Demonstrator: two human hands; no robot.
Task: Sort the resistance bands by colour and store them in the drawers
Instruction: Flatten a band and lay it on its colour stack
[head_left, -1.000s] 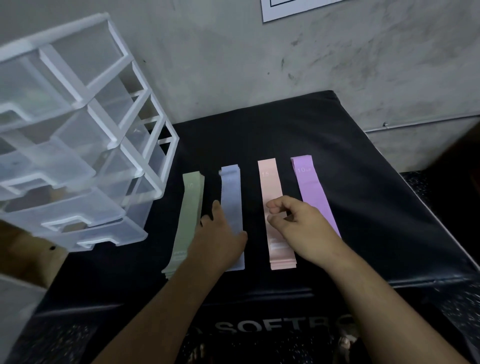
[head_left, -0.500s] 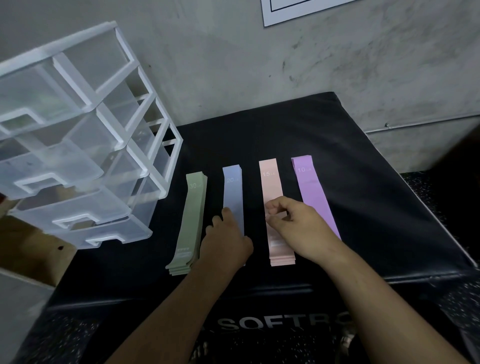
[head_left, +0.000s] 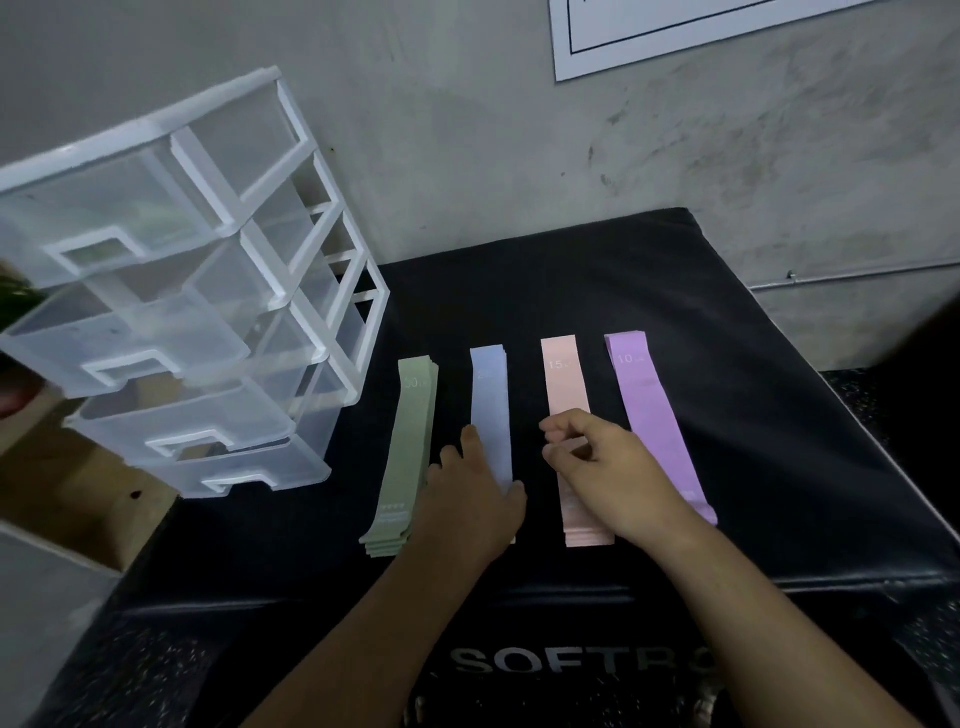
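Gym, padded black box (head_left: 727, 415), speckled rubber floor (head_left: 145, 670), concrete wall (head_left: 519, 156)

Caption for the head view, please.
Left hand rests on blue resistance-band stack, right hand curls over peach stack; green stack and purple stack flank them, by clear plastic drawers.

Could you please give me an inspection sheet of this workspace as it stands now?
Surface: black padded mat, white lettering on its front edge.
Job's things: green stack, blue stack, pink stack and purple stack of bands lie side by side, apart; drawer unit with four clear drawers stands to their left, contents unclear.
Clutter: nothing seen.
Hands: left hand rests on the blue stack's near end; right hand is over the pink stack with curled fingers, pinch not certain.
Cables: nothing seen; a thin pipe runs along the wall.
Surroundings: grey wall, white paper sheet, speckled floor.
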